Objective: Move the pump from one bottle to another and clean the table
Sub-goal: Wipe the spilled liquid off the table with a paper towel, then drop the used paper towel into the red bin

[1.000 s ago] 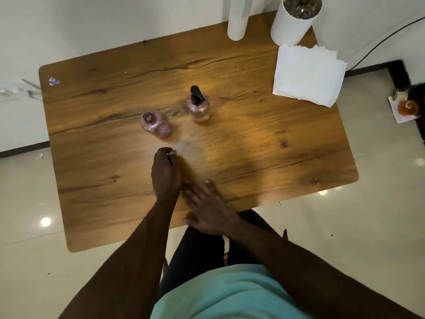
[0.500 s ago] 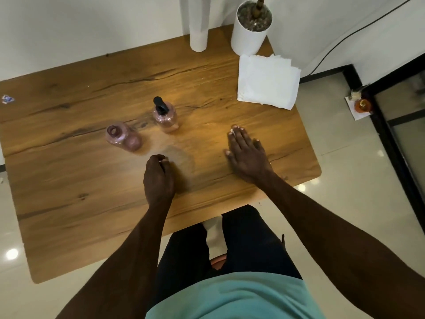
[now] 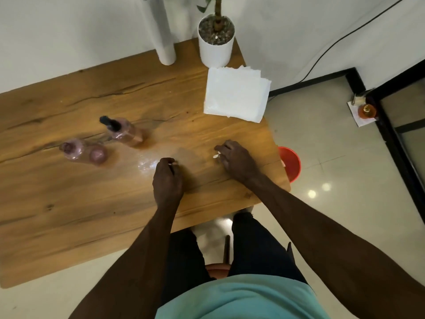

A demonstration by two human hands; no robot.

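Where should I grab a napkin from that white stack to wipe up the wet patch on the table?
Pinch the top sheet at its near right corner, coming in from the right with the right hand, which is closest. The napkin stack lies flat with its sheets fanned, so the edges are offset there and one sheet should peel off. The wet patch sits beside the left hand.

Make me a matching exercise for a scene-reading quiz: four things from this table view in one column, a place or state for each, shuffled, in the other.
Things:
1. pump bottle
2. open bottle
3. stack of paper napkins
4. red bucket

Places or states:
A. on the floor past the table's right edge
B. black pump fitted on top
C. on the table in front of the white plant pot
D. neck bare, no pump

Pairs: 1-B, 2-D, 3-C, 4-A
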